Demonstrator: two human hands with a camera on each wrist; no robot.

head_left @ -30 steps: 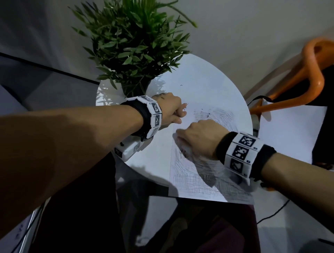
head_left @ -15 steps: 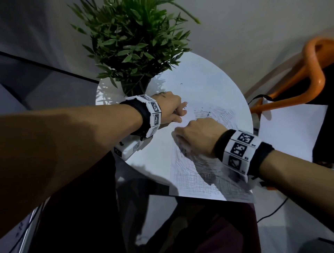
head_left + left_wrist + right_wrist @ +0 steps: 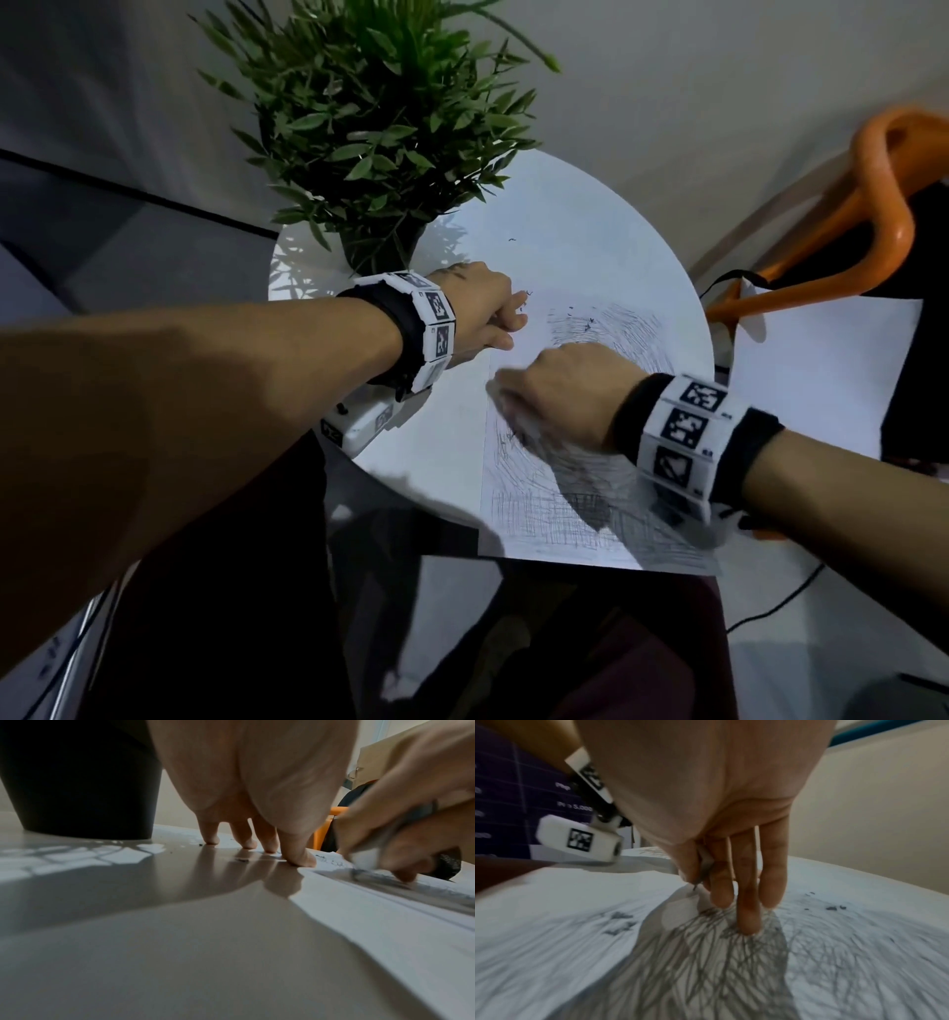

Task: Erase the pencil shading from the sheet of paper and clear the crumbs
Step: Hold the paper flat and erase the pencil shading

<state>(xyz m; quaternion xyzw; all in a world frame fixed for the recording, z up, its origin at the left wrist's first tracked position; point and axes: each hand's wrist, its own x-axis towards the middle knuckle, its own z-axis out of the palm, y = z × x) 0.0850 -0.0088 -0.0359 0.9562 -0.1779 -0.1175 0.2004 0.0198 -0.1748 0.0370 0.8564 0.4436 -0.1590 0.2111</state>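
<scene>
A white sheet of paper (image 3: 539,519) covered in pencil shading lies on the round white table (image 3: 575,226) and overhangs its near edge. My right hand (image 3: 513,406) sits on the sheet's left part and pinches a small white eraser (image 3: 705,862) between thumb and forefinger, its tip on the paper; the other fingers (image 3: 746,914) touch the shading. The eraser (image 3: 365,859) also shows in the left wrist view. My left hand (image 3: 506,331) presses its straight fingertips (image 3: 298,859) down at the sheet's far left corner. Dark crumbs (image 3: 580,321) dot the far part of the sheet and the crumbs (image 3: 618,925) beside my fingers.
A potted plant (image 3: 375,128) in a dark pot (image 3: 77,780) stands just behind my left hand. An orange chair (image 3: 873,221) is at the right beyond the table edge. A white sheet (image 3: 821,370) lies to the right. A dark floor lies below the near edge.
My right hand has shifted slightly left across the sheet with the eraser, and it is motion-blurred. The left hand has stayed in place.
</scene>
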